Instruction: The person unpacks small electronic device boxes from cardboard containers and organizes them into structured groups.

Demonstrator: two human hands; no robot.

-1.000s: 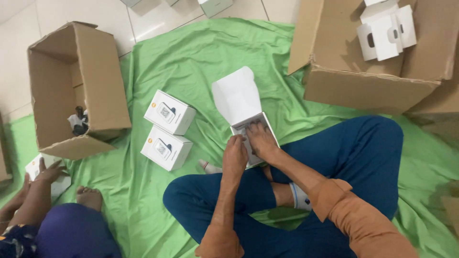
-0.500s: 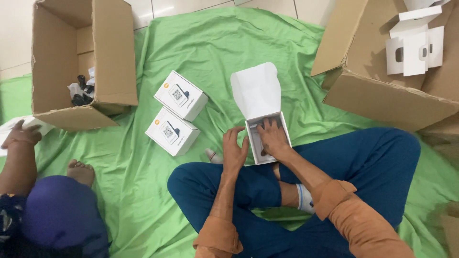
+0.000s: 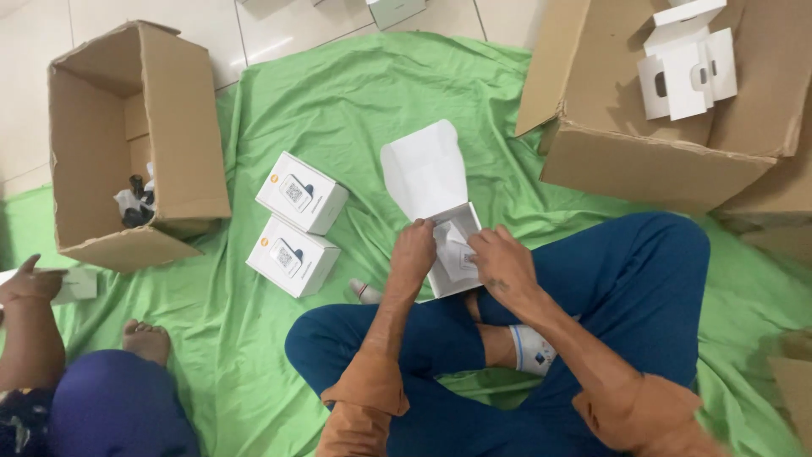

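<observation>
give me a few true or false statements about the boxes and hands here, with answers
1. Both hands, left hand and right hand, are at the open white box. True.
2. The white box's lid is shut. False: its lid stands open.
3. Two closed white boxes lie on the green cloth. True.
4. The cardboard box on the left is empty. False: small dark items lie inside.

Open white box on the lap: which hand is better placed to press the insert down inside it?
Probably the right hand: its fingers already rest on the insert inside the open white box, while the left hand grips the box's edge.
</observation>
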